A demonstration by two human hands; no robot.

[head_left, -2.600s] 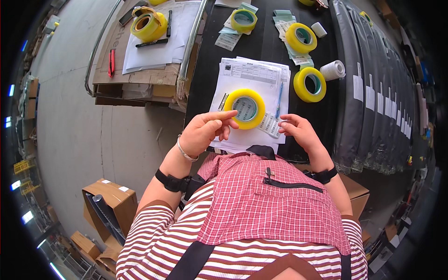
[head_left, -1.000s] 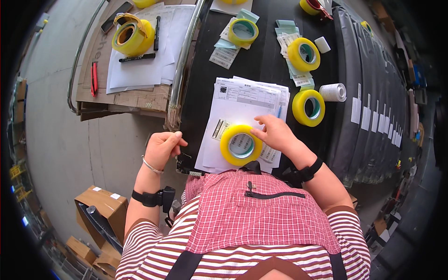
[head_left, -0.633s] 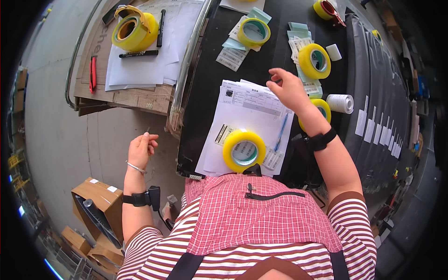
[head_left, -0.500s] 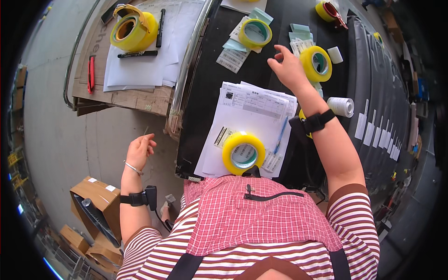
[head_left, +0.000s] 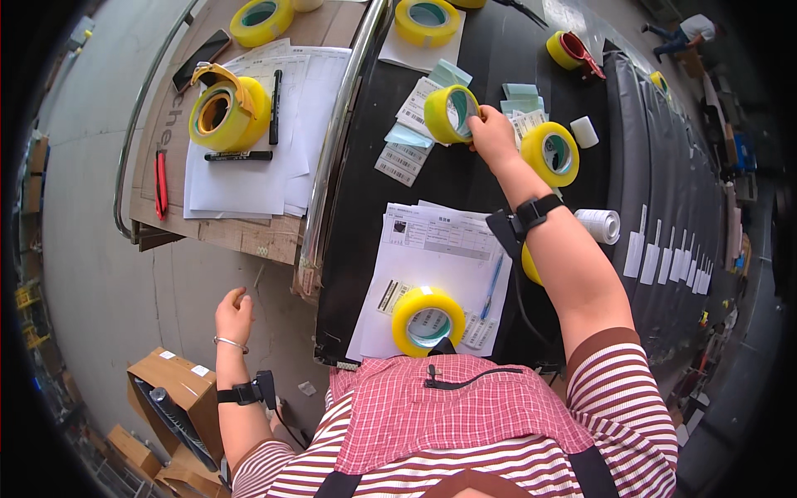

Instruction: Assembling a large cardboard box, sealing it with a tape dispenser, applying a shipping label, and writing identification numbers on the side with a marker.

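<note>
My right hand (head_left: 493, 139) is closed on the rim of a yellow tape roll (head_left: 438, 116) with a green core. The roll is tilted over strips of barcode labels (head_left: 407, 159); whether it still touches them I cannot tell. My left hand (head_left: 235, 318) hangs over the floor beside the table, its fingers loosely bent and apart, with nothing seen in it. Close to my body, another yellow tape roll (head_left: 402, 322) lies on printed sheets (head_left: 427, 266), with a blue pen (head_left: 492, 286) beside it. A third yellow tape roll (head_left: 530, 155) lies right of my right hand.
On the wooden cart (head_left: 241, 236) at left are a tape roll (head_left: 261, 116), black markers (head_left: 238, 156), a red cutter (head_left: 161, 184) and a phone (head_left: 202, 61). A metal rail (head_left: 328, 178) edges the black table. A white roll (head_left: 599, 225) stands right; a person (head_left: 693, 31) is far off.
My right hand has closed on the tape roll over the label strips and tilted it. My left hand has dropped slightly nearer my body. The whole view has shifted, showing more of the far table.
</note>
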